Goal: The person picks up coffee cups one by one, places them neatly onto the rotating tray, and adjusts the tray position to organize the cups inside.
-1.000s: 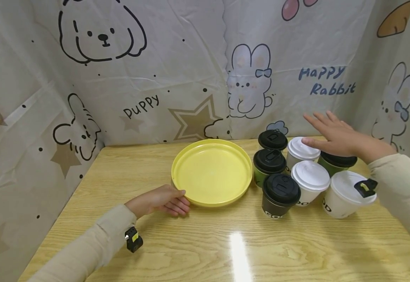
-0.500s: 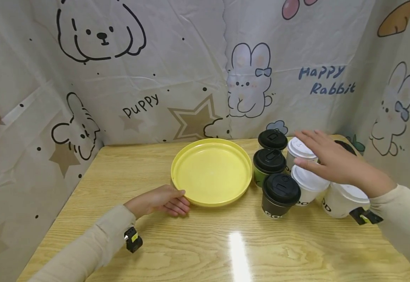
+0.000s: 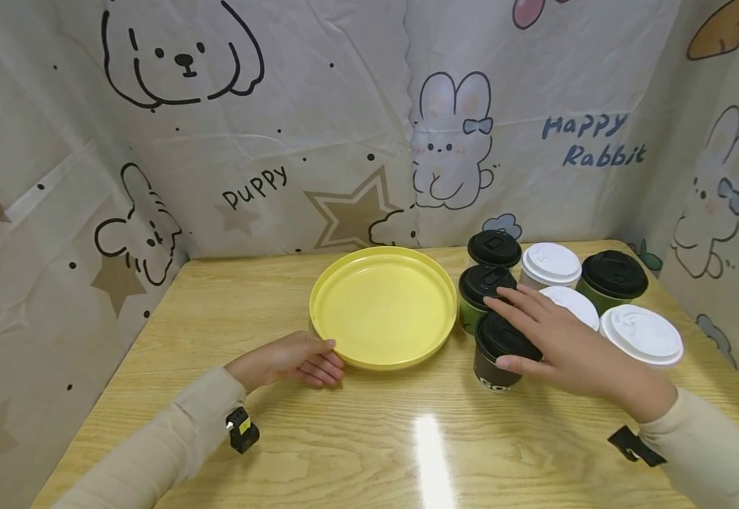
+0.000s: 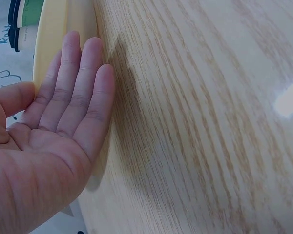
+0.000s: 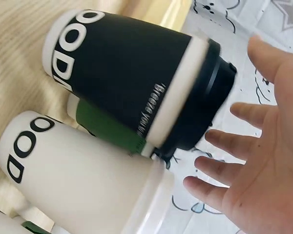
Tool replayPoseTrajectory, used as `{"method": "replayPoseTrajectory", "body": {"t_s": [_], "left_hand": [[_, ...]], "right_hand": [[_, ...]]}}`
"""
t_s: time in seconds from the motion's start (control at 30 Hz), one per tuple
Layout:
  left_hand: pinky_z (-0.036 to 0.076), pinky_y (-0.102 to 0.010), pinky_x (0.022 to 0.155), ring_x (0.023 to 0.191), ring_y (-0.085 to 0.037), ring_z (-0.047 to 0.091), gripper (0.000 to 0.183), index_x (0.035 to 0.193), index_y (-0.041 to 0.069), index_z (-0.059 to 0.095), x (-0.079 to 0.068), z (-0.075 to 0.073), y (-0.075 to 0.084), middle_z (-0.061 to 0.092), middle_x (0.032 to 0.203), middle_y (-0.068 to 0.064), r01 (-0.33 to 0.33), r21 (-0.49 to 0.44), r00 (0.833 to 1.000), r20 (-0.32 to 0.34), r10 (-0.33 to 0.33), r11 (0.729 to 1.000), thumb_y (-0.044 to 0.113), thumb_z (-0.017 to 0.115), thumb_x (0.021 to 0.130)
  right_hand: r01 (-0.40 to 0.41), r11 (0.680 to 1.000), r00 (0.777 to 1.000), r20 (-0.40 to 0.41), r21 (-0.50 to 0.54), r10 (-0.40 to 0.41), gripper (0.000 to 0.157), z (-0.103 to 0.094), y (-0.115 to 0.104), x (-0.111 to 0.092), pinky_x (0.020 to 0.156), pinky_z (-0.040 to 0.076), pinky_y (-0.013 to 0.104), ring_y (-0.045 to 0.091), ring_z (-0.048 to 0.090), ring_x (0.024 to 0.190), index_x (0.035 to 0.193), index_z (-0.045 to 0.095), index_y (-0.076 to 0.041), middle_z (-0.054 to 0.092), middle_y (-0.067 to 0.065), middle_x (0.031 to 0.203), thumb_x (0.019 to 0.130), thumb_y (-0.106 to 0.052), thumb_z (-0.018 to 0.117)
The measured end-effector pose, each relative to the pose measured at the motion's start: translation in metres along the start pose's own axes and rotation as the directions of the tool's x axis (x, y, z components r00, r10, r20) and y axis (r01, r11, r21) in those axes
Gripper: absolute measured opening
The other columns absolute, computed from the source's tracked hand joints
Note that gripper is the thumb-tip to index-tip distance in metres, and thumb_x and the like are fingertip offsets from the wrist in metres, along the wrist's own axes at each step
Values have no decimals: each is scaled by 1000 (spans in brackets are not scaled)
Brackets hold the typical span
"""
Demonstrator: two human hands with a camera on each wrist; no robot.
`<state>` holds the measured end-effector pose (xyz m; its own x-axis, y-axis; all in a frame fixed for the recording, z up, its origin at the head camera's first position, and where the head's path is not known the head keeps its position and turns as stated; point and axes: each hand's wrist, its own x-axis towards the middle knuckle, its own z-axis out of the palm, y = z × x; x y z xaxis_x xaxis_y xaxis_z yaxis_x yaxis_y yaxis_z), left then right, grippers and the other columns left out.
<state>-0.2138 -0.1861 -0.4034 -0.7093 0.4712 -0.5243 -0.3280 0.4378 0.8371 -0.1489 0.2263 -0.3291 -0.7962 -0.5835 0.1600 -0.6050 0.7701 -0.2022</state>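
A round yellow tray (image 3: 382, 311) lies on the wooden table, its low wall (image 4: 53, 34) beside my left hand. My left hand (image 3: 290, 362) holds its near-left edge, thumb over the rim, fingers extended along the outer wall. My right hand (image 3: 554, 346) hovers with spread fingers over the front black paper cup (image 3: 493, 371). In the right wrist view, a gap separates the fingertips from this cup's black lid (image 5: 200, 97). Beside it stands a white cup (image 5: 88, 165), partly hidden by my right hand in the head view. Behind is a green cup with a black lid (image 3: 480, 283).
More lidded cups cluster at the right: a black-lidded one (image 3: 493, 247), a white-lidded one (image 3: 550, 263), a green one (image 3: 611, 276) and a front-right white one (image 3: 643, 332). A printed cloth (image 3: 344, 106) hangs behind and at both sides of the table (image 3: 344, 452).
My right hand has swept left and toward me, from above the back-right cups to over the front black cup. My left hand and the tray have stayed in place.
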Motion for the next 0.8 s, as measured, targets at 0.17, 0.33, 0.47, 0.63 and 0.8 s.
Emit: {"method": "replayPoseTrajectory", "body": {"t_s": [0.17, 0.33, 0.47, 0.63, 0.8], "left_hand": [[58, -36, 78, 86, -22, 71, 48, 112, -11, 62, 1, 0, 0, 72, 97, -14, -9, -11, 1000, 12, 9, 1000, 29, 37, 105], [58, -34, 76, 85, -21, 71, 48, 112, -11, 62, 3, 0, 0, 73, 96, -14, -6, -21, 1000, 16, 7, 1000, 29, 37, 105], [58, -34, 77, 85, -21, 71, 47, 112, -11, 63, 3, 1, 0, 73, 96, -14, 1, -22, 1000, 14, -1, 1000, 28, 37, 105], [59, -35, 77, 85, -21, 71, 47, 112, -11, 62, 2, 1, -2, 73, 96, -14, 1, -25, 1000, 16, -1, 1000, 28, 37, 105], [59, -35, 76, 85, -22, 71, 47, 112, -11, 62, 2, 1, -2, 72, 96, -14, 3, -35, 1000, 20, -2, 999, 28, 37, 105]], "right_hand": [[27, 999, 999, 29, -45, -26, 74, 6, -2, 0, 101, 34, 66, 43, 28, 137, 151, 30, -22, 31, 15, 152, 90, -56, 57], [51, 997, 998, 44, -64, -48, 71, 8, 0, -1, 101, 35, 64, 43, 35, 133, 148, 37, -21, 36, 16, 149, 89, -54, 60], [66, 997, 996, 58, -48, -63, 70, 10, 1, -1, 102, 36, 62, 41, 38, 132, 147, 39, -19, 37, 16, 149, 89, -48, 64], [72, 997, 995, 67, -37, -69, 69, 11, 2, 1, 101, 38, 61, 42, 38, 131, 147, 39, -19, 36, 17, 149, 88, -39, 68], [65, 997, 995, 75, -29, -62, 69, 10, 2, 4, 100, 40, 60, 43, 39, 129, 146, 40, -18, 37, 17, 148, 87, -36, 70]]}}
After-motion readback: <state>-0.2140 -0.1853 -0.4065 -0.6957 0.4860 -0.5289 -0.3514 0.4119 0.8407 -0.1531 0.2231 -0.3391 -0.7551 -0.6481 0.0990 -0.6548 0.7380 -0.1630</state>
